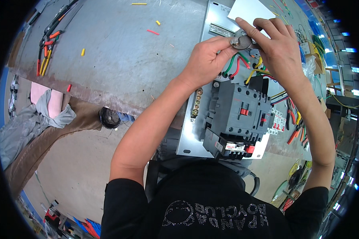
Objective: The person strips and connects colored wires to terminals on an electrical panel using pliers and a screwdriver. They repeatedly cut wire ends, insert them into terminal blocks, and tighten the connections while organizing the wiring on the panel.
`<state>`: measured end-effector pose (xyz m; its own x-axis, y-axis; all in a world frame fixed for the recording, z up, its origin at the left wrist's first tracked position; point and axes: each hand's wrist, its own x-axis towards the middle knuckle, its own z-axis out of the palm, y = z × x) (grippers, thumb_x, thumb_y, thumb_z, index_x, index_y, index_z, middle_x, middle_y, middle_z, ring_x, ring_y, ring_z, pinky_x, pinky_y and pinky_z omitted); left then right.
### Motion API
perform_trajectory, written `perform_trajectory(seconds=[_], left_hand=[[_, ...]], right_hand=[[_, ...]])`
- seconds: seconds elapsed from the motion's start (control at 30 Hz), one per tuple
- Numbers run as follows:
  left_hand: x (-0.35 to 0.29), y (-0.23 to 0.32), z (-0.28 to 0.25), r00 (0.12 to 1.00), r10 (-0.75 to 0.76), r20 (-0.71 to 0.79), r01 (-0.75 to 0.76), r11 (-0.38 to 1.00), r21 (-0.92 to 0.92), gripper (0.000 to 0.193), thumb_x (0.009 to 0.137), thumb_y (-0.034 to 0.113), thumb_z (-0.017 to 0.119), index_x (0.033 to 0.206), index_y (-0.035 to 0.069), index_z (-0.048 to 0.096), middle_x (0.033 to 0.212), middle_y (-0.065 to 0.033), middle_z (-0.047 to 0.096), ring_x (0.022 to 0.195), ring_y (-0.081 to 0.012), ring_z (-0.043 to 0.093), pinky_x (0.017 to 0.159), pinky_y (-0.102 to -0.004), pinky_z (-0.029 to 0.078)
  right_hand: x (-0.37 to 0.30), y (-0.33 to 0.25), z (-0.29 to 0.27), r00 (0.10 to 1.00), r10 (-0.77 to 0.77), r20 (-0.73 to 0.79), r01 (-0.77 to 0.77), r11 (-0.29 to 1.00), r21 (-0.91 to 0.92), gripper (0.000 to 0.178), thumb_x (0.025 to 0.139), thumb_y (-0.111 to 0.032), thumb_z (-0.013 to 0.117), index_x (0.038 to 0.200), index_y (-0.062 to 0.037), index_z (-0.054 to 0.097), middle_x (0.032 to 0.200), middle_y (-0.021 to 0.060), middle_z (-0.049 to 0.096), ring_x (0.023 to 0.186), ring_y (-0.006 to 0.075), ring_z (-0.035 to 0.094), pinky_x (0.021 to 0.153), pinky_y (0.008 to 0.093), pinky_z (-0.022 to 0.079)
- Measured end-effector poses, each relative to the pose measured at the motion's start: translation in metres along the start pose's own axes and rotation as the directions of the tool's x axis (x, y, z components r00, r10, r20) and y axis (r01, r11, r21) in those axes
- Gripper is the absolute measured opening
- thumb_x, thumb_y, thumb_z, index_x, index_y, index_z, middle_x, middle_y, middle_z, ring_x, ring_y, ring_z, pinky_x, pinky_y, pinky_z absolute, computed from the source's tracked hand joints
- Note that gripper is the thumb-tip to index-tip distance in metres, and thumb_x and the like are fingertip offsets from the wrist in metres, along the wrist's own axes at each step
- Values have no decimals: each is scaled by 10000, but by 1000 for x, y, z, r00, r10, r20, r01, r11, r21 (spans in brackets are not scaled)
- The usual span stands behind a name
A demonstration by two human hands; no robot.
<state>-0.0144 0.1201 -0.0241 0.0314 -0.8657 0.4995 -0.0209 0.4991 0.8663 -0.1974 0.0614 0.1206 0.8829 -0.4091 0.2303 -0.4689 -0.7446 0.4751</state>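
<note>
My left hand (210, 59) is closed in a pinch, its fingertips against a small part I cannot make out. My right hand (282, 53) is closed round a tool with a rounded grey metal head (242, 42), its index finger stretched out over it. The tool's head meets my left fingertips, above the far part of a metal mounting plate (189, 137). Red, green and yellow wires (237, 68) rise from the plate just below my hands. Nearer me stands a large grey contactor (238, 105), with a smaller black-and-grey relay unit (231, 146) at its near end.
A brass terminal bar (196, 102) runs along the plate's left side. White paper (249, 12) lies at its far end. Hand tools (48, 51) lie on the grey bench (119, 47) at far left, others (297, 129) at right. Another person's leg (48, 135) shows at left.
</note>
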Motion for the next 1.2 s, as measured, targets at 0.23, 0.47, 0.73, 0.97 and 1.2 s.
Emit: perform_trajectory(seconds=[0.23,0.47,0.73,0.97,1.2], left_hand=[[-1,0,-2,1000,14,-5,-14,1000,0,295,1111,251,610,1026,-5,727,877,-50,688,830,-128,610,766,-299,499],[-1,-2,-2,999,-38,17,39,999,-22,297,1118,253,606,1044,-7,730,888,-39,692,841,-117,607,765,-294,498],[0,-3,-2,999,-32,20,33,999,-38,292,1122,250,608,1103,-7,745,909,-34,701,861,-109,611,784,-285,504],[-3,-11,-2,998,-60,25,62,994,-91,295,1118,246,617,1178,-5,758,952,-21,722,848,-94,611,765,-266,512],[1,-1,-6,984,-168,60,176,968,-179,310,1133,231,571,1280,18,743,1036,-48,752,901,-93,662,730,-250,550]], right_hand=[[9,7,-10,995,-93,-35,88,990,-114,719,846,-125,795,1509,-348,631,1238,-16,665,1183,232,603,1070,482,411],[12,9,-10,994,-107,-25,103,986,-128,667,887,-173,787,1508,-360,633,1252,-25,664,1242,233,580,1131,509,368],[22,19,-7,981,-190,-31,192,978,86,624,822,-89,806,1415,-247,696,1075,46,605,1112,275,599,1010,491,455],[37,34,3,940,-341,-21,337,917,214,575,716,-30,840,1260,-165,709,976,70,561,942,305,583,828,437,482],[34,59,-25,824,518,231,-520,528,671,217,935,38,692,1137,16,766,962,124,776,833,210,714,775,323,574]])
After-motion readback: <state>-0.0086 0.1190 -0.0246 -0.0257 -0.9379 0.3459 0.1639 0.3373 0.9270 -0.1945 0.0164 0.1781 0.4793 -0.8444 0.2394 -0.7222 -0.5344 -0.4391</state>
